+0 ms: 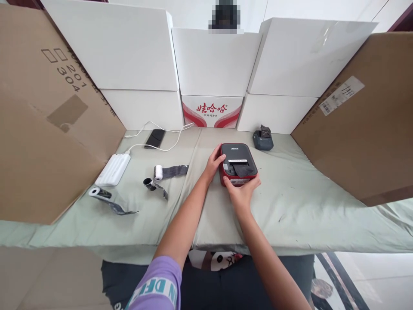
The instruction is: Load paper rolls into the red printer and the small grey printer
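Observation:
A squarish portable printer [237,151] with a black top and red sides rests on the pale green cloth in front of me. A strip of dark paper [244,170] comes out of its slot. Along its left side lies my left hand [213,162], closed on the edge with the thumb over the top corner. My right hand [241,192] grips the near side, thumb at the front left and fingers round the right corner. Whether the printer is lifted at all, I cannot tell. Beyond it to the right stands a smaller dark printer [263,141] with dark paper sticking up.
To the left lie several partly unrolled dark paper rolls [158,172], a white power bank [113,169] with a white cable [171,146], and a black phone [155,138]. White boxes [216,62] wall off the back; brown cardboard [361,120] stands at both sides.

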Tool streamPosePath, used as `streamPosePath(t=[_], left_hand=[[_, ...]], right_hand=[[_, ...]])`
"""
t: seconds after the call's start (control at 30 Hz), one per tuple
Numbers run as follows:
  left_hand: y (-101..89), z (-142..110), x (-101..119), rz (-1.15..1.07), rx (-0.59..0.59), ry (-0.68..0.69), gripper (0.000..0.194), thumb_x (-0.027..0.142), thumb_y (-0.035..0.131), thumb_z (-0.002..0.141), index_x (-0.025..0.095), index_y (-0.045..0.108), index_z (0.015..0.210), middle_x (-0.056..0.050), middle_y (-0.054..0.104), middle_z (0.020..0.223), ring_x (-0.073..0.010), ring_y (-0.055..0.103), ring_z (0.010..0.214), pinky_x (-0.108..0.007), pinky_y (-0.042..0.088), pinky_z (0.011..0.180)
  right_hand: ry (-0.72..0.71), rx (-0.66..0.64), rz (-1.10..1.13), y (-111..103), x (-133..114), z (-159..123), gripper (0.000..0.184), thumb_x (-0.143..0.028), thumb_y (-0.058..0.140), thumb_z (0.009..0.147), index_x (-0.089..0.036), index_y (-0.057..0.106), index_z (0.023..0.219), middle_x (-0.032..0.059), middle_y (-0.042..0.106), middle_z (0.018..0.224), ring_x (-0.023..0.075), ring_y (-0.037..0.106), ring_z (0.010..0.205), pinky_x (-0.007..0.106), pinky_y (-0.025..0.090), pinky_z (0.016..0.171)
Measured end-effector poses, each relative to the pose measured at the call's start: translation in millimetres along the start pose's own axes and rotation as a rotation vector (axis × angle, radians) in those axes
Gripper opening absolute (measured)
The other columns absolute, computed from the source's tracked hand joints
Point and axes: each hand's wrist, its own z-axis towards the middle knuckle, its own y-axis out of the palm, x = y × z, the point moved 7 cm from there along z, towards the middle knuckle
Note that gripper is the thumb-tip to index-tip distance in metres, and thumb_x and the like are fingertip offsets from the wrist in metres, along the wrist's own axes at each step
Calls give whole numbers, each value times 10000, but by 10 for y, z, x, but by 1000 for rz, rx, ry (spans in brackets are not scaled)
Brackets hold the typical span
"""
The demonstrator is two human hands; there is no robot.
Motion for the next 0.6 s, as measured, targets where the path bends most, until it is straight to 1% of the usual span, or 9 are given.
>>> streamPosePath(t=[0.1, 0.17, 0.23, 0.3, 0.37, 0.43, 0.47, 0.53, 0.6], left_hand=[[-4, 2, 4, 18, -4, -1, 677, 449, 759, 871, 249, 609, 1501, -51, 553, 1639, -299, 434, 1583, -400, 313, 1332], [-1, 2, 11, 23, -7, 4, 684, 453, 755, 872, 244, 604, 1506, -54, 548, 1644, -299, 432, 1584, -400, 312, 1333], [4, -2, 23, 18, -7, 4, 694, 456, 755, 870, 240, 599, 1511, -57, 543, 1647, -301, 428, 1586, -403, 313, 1332], [9, -12, 35, 18, -5, -4, 703, 457, 755, 869, 237, 594, 1516, -61, 532, 1656, -307, 424, 1588, -406, 322, 1328], [14, -25, 50, 30, -4, -11, 708, 460, 747, 875, 224, 584, 1522, -72, 521, 1664, -310, 427, 1585, -406, 331, 1323], [14, -36, 66, 48, 1, -12, 709, 468, 739, 880, 216, 579, 1524, -79, 519, 1665, -309, 431, 1583, -402, 333, 1322], [14, -39, 70, 54, 2, -14, 708, 476, 739, 880, 218, 581, 1521, -78, 523, 1662, -308, 432, 1583, -400, 333, 1321], [12, -41, 72, 58, 7, -16, 707, 499, 743, 877, 227, 590, 1511, -72, 539, 1650, -313, 429, 1585, -401, 328, 1324], [8, -37, 66, 58, 11, -15, 717, 522, 760, 861, 222, 605, 1493, -79, 556, 1634, -327, 422, 1587, -409, 318, 1329]], right_hand=[[-103, -39, 74, -149, -62, 49, 904, -570, 687, 795, -178, 342, 1533, 213, 407, 1521, 369, 396, 1504, 615, 329, 1277], [-197, 0, 169, -305, -127, 210, 728, -518, 555, 856, -214, 389, 1497, 181, 452, 1520, 334, 457, 1499, 600, 333, 1278], [-217, 75, 287, -441, -136, 515, 632, -480, 490, 837, -235, 445, 1418, 154, 525, 1481, 308, 541, 1450, 579, 379, 1247], [-131, 100, 403, -444, -57, 927, 537, -482, 461, 824, -236, 501, 1300, 137, 623, 1363, 281, 648, 1323, 543, 449, 1179], [5, -5, 509, -247, 70, 1322, 471, -545, 468, 831, -228, 548, 1170, 118, 700, 1214, 257, 711, 1197, 494, 487, 1121], [125, -152, 569, 55, 211, 1565, 491, -624, 511, 798, -228, 583, 1080, 93, 738, 1087, 249, 732, 1109, 452, 523, 1052], [173, -219, 590, 211, 285, 1614, 512, -657, 542, 776, -231, 600, 1054, 81, 749, 1045, 252, 733, 1088, 441, 536, 1025], [231, -332, 633, 481, 424, 1595, 548, -703, 594, 744, -239, 641, 1033, 71, 768, 1023, 270, 725, 1096, 453, 555, 1008], [220, -399, 658, 639, 530, 1504, 556, -731, 612, 749, -250, 674, 1020, 68, 781, 1044, 291, 712, 1123, 486, 565, 1022]])
